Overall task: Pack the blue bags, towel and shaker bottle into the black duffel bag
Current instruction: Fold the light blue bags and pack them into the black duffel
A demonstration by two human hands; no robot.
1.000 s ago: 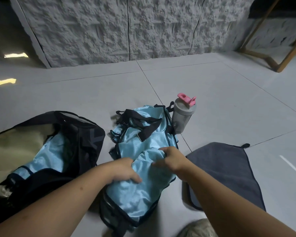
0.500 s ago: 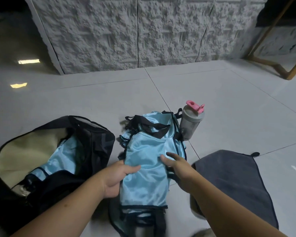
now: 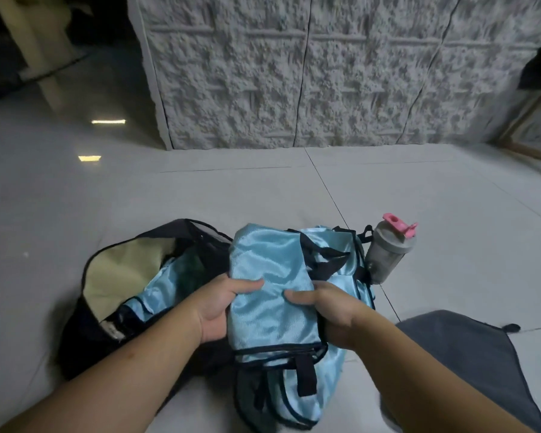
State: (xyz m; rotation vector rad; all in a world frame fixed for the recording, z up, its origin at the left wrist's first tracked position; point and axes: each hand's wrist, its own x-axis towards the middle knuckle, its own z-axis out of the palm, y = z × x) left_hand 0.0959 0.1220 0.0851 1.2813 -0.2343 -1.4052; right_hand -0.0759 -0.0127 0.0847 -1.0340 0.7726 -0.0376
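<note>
Hands, my left [image 3: 221, 310] and right [image 3: 322, 310], thumbs on top, pinch a shiny light-blue satin bag [image 3: 269, 295] by its sides; it looks soft, light and slippery.

Dim indoor light, cool and grey, with strong wide-angle bending.

Two bright ceiling-light reflections [image 3: 108, 121] glaring on the glossy floor tiles [image 3: 419, 207] at ten o'clock; deep black in the corners at eleven and two o'clock. Soft shadows pooled under the forearms and beside the black duffel bag [image 3: 75, 348] at eight o'clock. Textured wall [image 3: 325, 73] grainy and slightly smeared. Straight tile joints and wall seams bowed toward the edges. Sheen on the blue bag [image 3: 269, 282] at centre.
</note>
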